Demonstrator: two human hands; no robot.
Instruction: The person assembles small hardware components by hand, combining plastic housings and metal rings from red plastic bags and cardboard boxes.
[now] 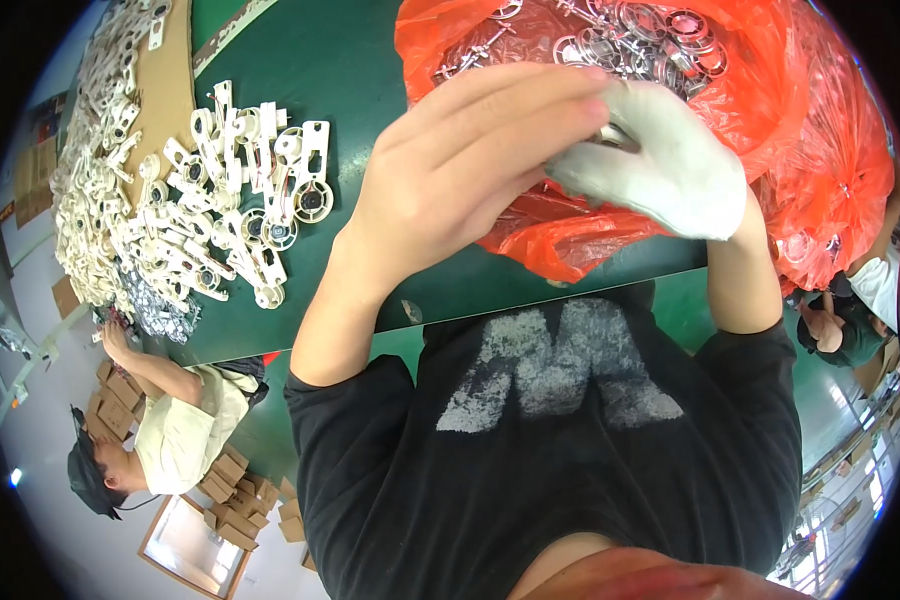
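Observation:
My bare left hand point(460, 155) and my right hand point(670, 165), in a white glove, meet above the near edge of a red plastic bag point(560, 245). The left fingers lie together and reach over to the gloved fingertips. Both hands are closed around a small spot where a bit of something shiny shows; the fingers hide what it is. Behind them, the bag's open mouth holds many chrome ring-shaped parts point(660, 35) with spokes. To the left lies a heap of white plastic parts point(240, 190) with round, dark-centred ends and thin wires.
The heap runs on along a brown cardboard sheet point(165, 80) on the green table point(355, 100). A second red bag point(835, 170) bulges at the right. One co-worker point(175, 420) sits at the left by cardboard boxes point(240, 505); another point(850, 310) is at the far right.

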